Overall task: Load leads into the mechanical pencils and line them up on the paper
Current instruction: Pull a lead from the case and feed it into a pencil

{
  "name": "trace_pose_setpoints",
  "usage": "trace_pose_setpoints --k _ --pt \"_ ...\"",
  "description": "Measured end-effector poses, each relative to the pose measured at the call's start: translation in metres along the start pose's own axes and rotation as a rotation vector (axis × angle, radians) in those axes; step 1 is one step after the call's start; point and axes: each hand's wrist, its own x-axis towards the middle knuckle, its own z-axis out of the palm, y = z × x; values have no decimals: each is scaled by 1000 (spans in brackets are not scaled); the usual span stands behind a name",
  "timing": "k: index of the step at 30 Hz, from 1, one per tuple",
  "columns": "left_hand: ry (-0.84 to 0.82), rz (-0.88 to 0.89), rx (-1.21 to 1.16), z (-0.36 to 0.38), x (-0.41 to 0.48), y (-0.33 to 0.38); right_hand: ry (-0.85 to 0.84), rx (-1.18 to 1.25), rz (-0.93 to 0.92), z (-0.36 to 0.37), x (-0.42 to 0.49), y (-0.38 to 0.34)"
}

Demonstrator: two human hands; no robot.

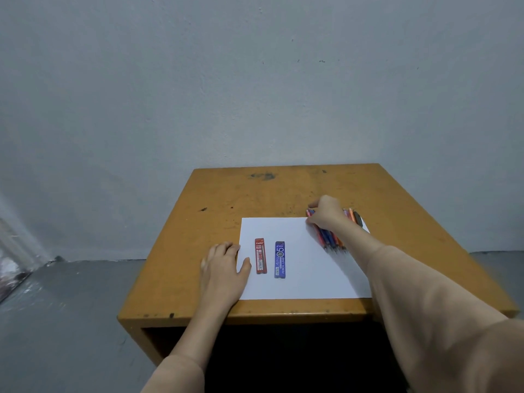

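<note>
Mechanical pencils [329,238], slim plastic ones in orange, blue, pink and black, lie in a tight bunch on the far right corner of the white sheet of paper [306,276]. The sheet is near the front edge of the worn yellow-brown wooden desk [283,191]. The right hand [326,212] is on top of this bunch. Its thumb and fingers are curled in at the left side and seem to pinch the outermost pencils; how many, I cannot tell. The left hand [222,265] lies flat on the desk with straight fingers at the left edge of the paper. Its thumb is on the sheet and it holds nothing. Just beside the thumb, the flat red lead case [261,256] and the flat blue lead case [280,260] lie side by side, both apparently closed.

I judge the task is at its beginning: picking the first pencil. Next, one pencil must be separated from the bunch and its cap removed, then a case opened with care, because the leads break easily.
</note>
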Motion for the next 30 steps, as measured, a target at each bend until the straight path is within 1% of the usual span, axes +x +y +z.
trace_pose_setpoints --k 5,8,13,15,18,20,25,30 --pt "6 13 3 -2 -1 0 54 137 10 -2 -3 2" --pt "27 56 -58 -2 -1 2 71 247 -2 -4 -11 2" --pt "54 176 -126 -3 -4 3 25 462 -107 -3 -49 -6" --pt "45 202 -145 -5 -5 4 -16 494 -159 1 -68 -8" --pt "33 242 -168 -6 -6 4 -99 382 -219 10 -94 -14" --pt "1 251 -150 -4 -6 3 -125 285 -240 17 -108 -16" --pt "-53 240 -98 -4 -4 2 -129 117 -272 33 -122 -11" --pt "-72 211 -87 -3 -2 1 -120 53 -304 42 -121 -14"
